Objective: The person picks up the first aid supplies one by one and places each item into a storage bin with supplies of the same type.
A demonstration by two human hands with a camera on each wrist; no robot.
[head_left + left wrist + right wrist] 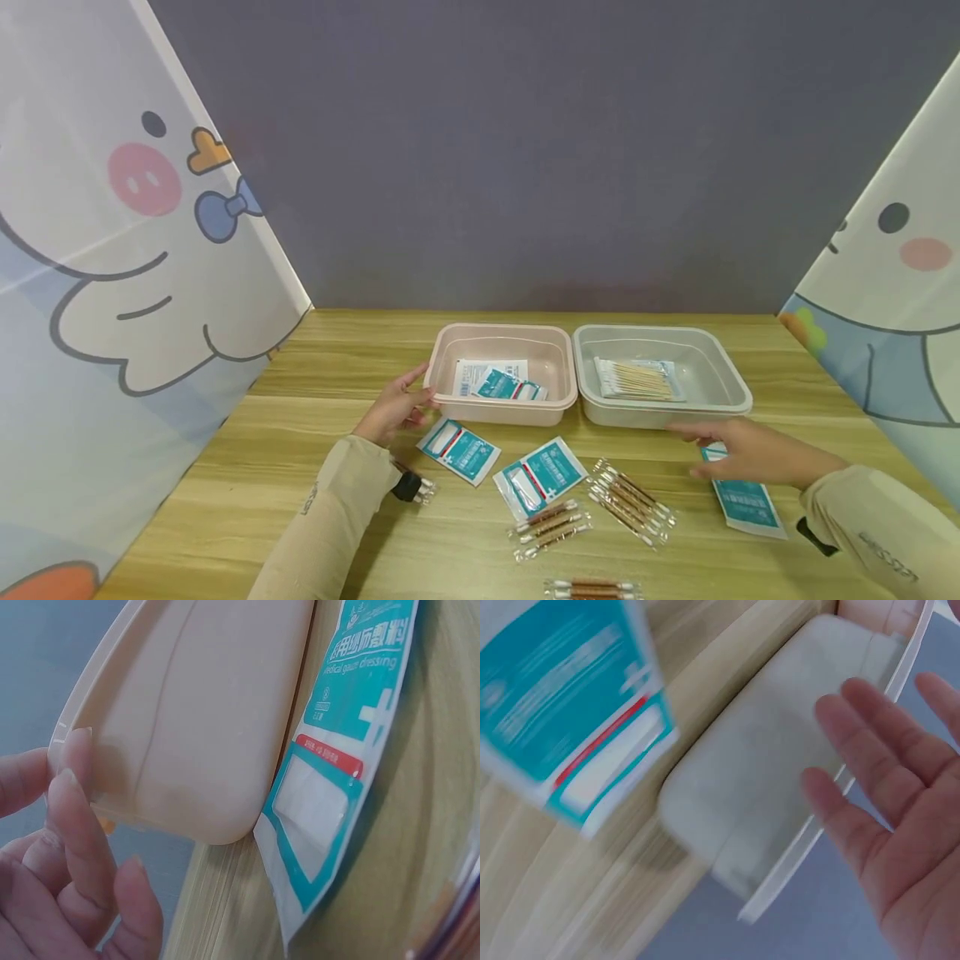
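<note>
My left hand (393,408) pinches the rim at the front left corner of a pink plastic bin (217,720), with fingertips on both sides of the edge. Two gauze packets (510,385) lie inside it. My right hand (900,795) holds nothing; its fingers are extended beside the front wall of a grey plastic bin (757,742). That bin contains a pack of wooden-stick cotton swabs (637,380). Beneath my right hand, partly covered in the head view, is a teal and white gauze dressing packet (746,502). Another gauze packet (330,765) lies just in front of the pink bin.
A further gauze packet (542,477) is at the middle of the wooden table (337,354). Small clear packs of brown-stick swabs lie nearby: one pack (551,530), a slanted pack (632,504) and a pack (592,590) at the front. A grey panel (555,158) stands behind.
</note>
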